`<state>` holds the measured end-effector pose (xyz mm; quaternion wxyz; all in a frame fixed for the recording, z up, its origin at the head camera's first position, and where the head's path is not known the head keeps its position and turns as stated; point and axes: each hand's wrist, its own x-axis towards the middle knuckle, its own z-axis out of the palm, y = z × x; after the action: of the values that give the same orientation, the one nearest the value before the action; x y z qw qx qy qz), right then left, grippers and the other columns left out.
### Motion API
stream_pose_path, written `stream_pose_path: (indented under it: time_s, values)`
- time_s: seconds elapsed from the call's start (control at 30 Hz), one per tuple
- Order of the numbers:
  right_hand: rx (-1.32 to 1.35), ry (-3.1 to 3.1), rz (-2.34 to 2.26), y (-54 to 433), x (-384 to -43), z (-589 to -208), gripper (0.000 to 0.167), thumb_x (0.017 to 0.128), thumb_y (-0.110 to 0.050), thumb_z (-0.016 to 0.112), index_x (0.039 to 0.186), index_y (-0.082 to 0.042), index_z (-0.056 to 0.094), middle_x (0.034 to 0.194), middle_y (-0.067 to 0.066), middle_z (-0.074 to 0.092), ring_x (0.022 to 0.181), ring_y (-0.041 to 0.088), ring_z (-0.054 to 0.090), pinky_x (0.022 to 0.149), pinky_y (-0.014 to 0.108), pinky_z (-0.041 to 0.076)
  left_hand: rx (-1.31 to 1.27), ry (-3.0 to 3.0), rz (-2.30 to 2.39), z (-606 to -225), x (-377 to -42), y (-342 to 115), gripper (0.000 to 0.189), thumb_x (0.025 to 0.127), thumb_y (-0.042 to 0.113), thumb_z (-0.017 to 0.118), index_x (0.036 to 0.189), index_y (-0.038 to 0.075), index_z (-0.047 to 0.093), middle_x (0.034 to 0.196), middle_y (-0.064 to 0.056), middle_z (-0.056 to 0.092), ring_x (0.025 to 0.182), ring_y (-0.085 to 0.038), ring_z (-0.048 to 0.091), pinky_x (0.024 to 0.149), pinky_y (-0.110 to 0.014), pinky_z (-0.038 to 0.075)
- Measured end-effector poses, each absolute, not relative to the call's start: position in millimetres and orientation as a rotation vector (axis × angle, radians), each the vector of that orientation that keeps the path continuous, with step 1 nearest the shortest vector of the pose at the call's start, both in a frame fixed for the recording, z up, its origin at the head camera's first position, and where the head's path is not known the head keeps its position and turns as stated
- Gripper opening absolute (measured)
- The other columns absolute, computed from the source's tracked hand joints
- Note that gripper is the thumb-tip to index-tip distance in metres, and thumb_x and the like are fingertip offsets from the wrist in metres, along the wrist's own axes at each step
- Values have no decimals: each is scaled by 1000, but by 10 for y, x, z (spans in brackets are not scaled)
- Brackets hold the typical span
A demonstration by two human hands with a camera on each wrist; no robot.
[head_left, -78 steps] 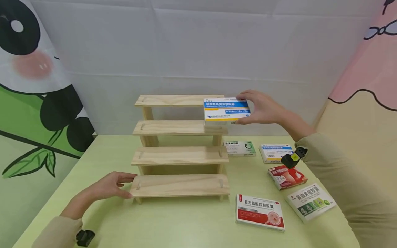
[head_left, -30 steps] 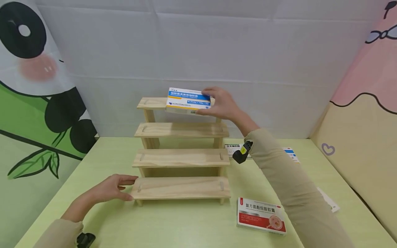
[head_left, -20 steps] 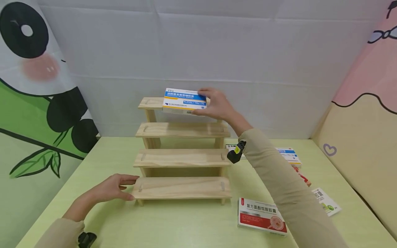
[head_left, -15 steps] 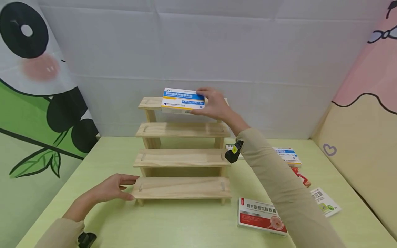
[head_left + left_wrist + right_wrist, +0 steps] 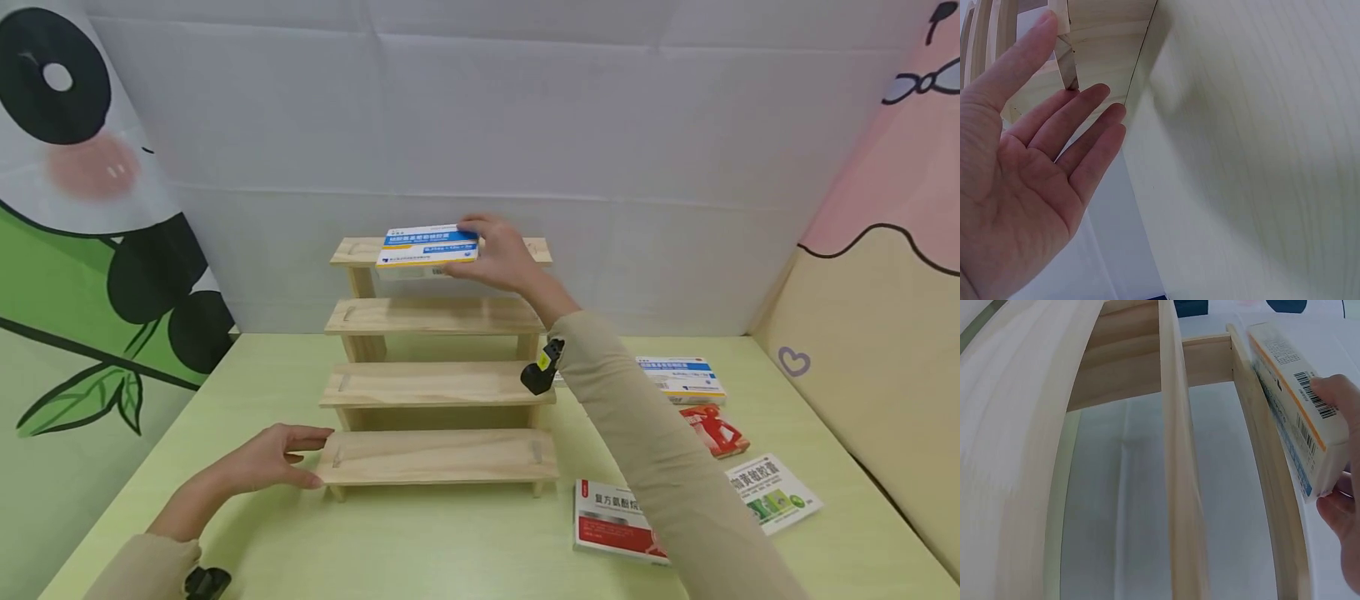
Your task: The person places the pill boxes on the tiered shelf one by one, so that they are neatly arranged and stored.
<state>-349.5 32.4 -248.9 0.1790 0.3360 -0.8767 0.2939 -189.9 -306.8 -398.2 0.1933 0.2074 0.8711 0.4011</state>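
A four-tier wooden display stand (image 5: pixel 438 457) stands mid-table in the head view. My right hand (image 5: pixel 501 257) holds a white medicine box (image 5: pixel 427 246) with blue and orange bands by its right end, thumb at the near side and fingers at the far side. The box overlaps the top shelf (image 5: pixel 536 250); in the right wrist view the carton (image 5: pixel 1300 406) lies right along that shelf's board (image 5: pixel 1266 469). My left hand (image 5: pixel 266 458) is at the left end of the lowest shelf, fingers fairly straight, thumb and forefinger right at the board's end (image 5: pixel 1066 62).
Right of the stand lie a blue-and-white medicine box (image 5: pixel 682 377), a red one (image 5: pixel 716 429), a green-and-white one (image 5: pixel 776 496) and a red-and-white one (image 5: pixel 611 521). My right sleeve (image 5: pixel 660 442) covers parts of several. A grey-white backdrop (image 5: pixel 480 125) rises behind.
My right hand has carried the blue-and-white medicine box leftward from the stand's right end to the top shelf, then lowered it slightly and tipped it flatter. My left hand has stayed put.
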Motion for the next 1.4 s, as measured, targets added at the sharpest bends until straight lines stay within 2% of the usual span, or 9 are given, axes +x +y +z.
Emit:
stream_pose_path:
  time_s: [0.2, 0.57, 0.97, 1.2, 1.4]
  values:
    - [939, -2480, 805, 274, -3491, -2481, 71, 68, -36, 76, 123, 4, 53, 128, 12, 51, 119, 23, 44, 98, 31, 35, 592, 2449, 1124, -4017, -1904, -3074, 71, 73, 18, 75, 126, -16, 41, 125, -33, 46, 113, -47, 45, 86, -56, 42]
    - [920, -2458, 922, 200, -3509, -2494, 72, 68, -34, 78, 124, 4, 52, 130, 13, 48, 116, 23, 46, 89, 28, 41, 591, 2444, 1132, -4007, -1895, -3074, 72, 74, 18, 75, 126, -16, 41, 125, -34, 45, 114, -48, 44, 86, -57, 41]
    - [875, -2513, 894, 93, -3511, -2497, 74, 70, -37, 76, 128, 1, 49, 135, 12, 44, 126, 23, 38, 103, 30, 31, 594, 2446, 1127, -4001, -1873, -3096, 72, 73, 18, 75, 126, -16, 41, 125, -33, 45, 114, -48, 44, 86, -57, 41]
    - [850, -2535, 920, 66, -3523, -2468, 75, 71, -37, 76, 130, 1, 47, 138, 11, 42, 128, 24, 36, 105, 31, 28, 578, 2444, 1125, -3973, -1890, -3069, 73, 73, 19, 76, 126, -16, 41, 126, -34, 45, 115, -47, 44, 87, -57, 41]
    - [864, -2511, 998, 26, -3545, -2466, 74, 71, -36, 76, 128, 3, 49, 135, 13, 44, 121, 22, 43, 97, 27, 37, 581, 2435, 1127, -3968, -1883, -3067, 72, 73, 18, 75, 126, -16, 41, 126, -34, 44, 115, -47, 43, 87, -57, 40]
